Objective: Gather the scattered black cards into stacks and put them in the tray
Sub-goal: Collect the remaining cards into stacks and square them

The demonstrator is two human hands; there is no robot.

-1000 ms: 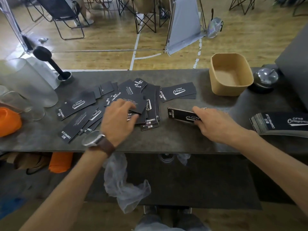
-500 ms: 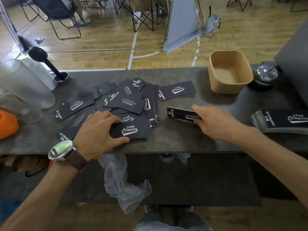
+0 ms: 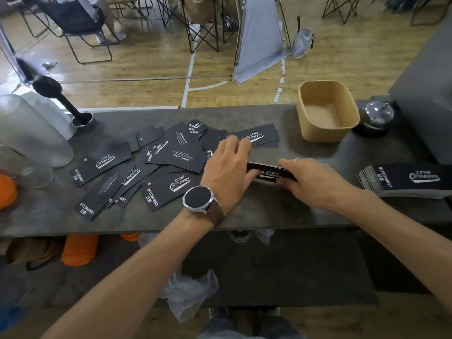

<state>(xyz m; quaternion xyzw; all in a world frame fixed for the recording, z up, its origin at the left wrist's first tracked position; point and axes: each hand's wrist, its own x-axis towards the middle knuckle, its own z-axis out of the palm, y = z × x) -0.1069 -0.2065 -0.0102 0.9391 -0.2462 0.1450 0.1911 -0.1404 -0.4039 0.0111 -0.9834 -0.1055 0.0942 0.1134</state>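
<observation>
Many black cards [image 3: 137, 167] with white print lie scattered and overlapping on the left half of the dark counter [image 3: 244, 211]. My right hand [image 3: 315, 184] grips a small stack of black cards [image 3: 271, 172] from its right end, just above the counter. My left hand [image 3: 227, 167], wearing a watch, lies with its fingers spread over the cards at the pile's right edge, and its thumb touches the stack's left end. The tan tray [image 3: 305, 118] stands empty at the back right, beyond both hands.
A thick stack of the same black cards [image 3: 403, 179] lies at the counter's right edge. A round metal bell [image 3: 376, 116] sits right of the tray. Frosted containers [image 3: 29, 133], a black tamper [image 3: 63, 101] and an orange thing [image 3: 7, 192] crowd the left end.
My left hand has left the near card it was pressing and moved right to the stack in my right hand. My right hand has stayed in place.
</observation>
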